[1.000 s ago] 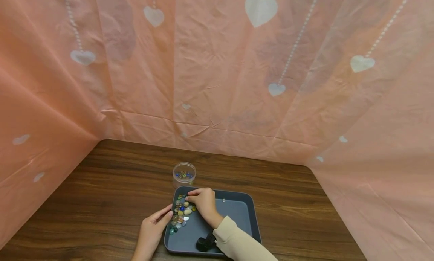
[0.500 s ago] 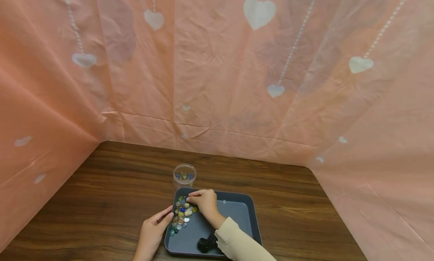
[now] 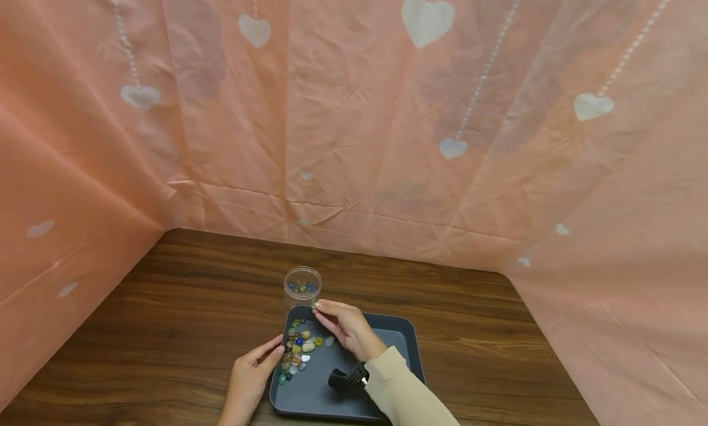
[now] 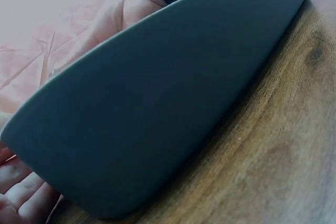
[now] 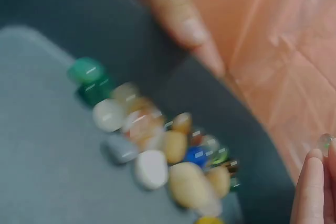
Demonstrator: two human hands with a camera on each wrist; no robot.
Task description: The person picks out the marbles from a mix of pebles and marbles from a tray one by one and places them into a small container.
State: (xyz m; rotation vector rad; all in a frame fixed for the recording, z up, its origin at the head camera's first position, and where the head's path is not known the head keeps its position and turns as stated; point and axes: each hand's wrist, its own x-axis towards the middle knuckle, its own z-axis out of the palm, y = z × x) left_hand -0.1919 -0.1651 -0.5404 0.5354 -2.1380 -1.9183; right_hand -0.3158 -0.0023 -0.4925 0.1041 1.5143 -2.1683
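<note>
My right hand (image 3: pixel 352 329) pinches a small clear, greenish marble (image 5: pixel 326 141) between its fingertips. It is over the far rim of a dark grey tray (image 3: pixel 310 398), close to a clear round jar (image 3: pixel 302 295) that holds blue and yellowish marbles. At the tray's left side, my left hand (image 3: pixel 250 375) grips the rim, with other fingers (image 4: pixel 23 190) by the tray's outer corner. Along the inner left side lie several stones and marbles: green stones (image 5: pixel 86 72), a white stone (image 5: pixel 151 169), a cream stone (image 5: pixel 188 184) and a blue marble (image 3: pixel 299 342).
A pale clear stone (image 3: pixel 329 340) lies alone to the right of the group. Under the right wrist hangs a black device (image 3: pixel 347 378), over the tray. The wooden table (image 3: pixel 193 327) is bordered by a pink curtain (image 3: pixel 354 137) with hearts.
My right hand has risen from among the stones and moved away toward the jar, with the marble between its fingertips. A pale stone has come into sight. The left hand stays at the rim.
</note>
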